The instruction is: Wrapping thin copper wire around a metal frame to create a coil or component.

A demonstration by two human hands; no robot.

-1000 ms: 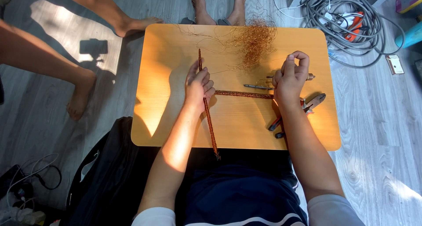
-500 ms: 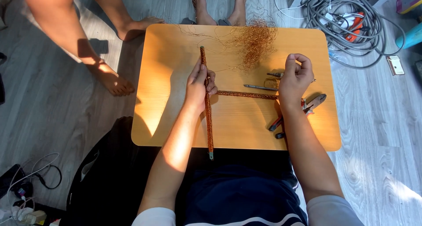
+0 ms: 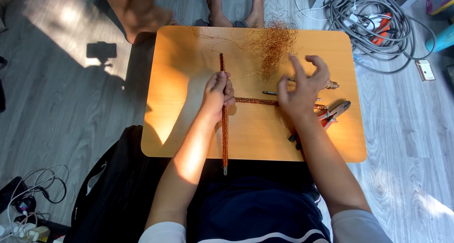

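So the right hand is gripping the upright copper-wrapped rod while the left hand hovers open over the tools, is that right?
Not quite: the hands are swapped. In the head view, the left hand grips the upright copper-wrapped rod, while the right hand hovers open over the tools.

Long copper-wound rod (image 3: 224, 129): held upright across the small table, near end overhanging the edge toward the person, far end pointing at the loose wire.

Second copper-wound rod (image 3: 255, 101): lies crosswise, flat on the tabletop, one end meeting the first rod, forming a T-shape.
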